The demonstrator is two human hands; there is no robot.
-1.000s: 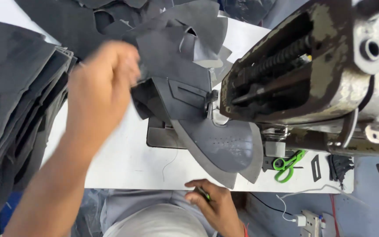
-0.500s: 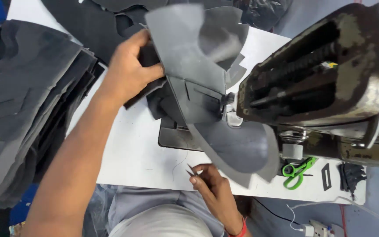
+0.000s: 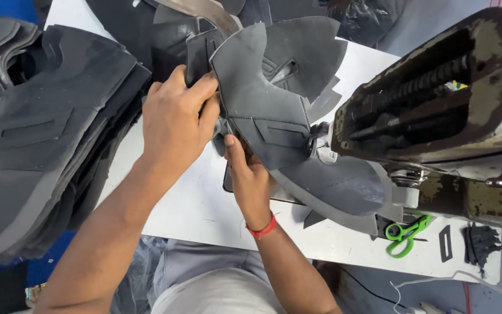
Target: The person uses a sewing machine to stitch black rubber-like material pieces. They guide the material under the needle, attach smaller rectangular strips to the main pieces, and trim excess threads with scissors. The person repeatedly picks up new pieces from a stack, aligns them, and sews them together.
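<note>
Head view: the left hand (image 3: 175,125) pinches the edge of a grey shoe-upper piece (image 3: 262,110) lying at the sewing machine (image 3: 437,110); the right hand (image 3: 250,180) seems to grip its lower edge, fingers partly hidden. Green scissors (image 3: 403,234) rest on the white table (image 3: 198,203).

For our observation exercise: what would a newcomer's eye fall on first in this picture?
At centre, the left hand and right hand grip a grey cut shoe-upper piece fed toward the worn, rust-stained sewing machine filling the right side. A tall stack of dark cut pieces crowds the left of the white table, and green scissors lie below the machine.
</note>
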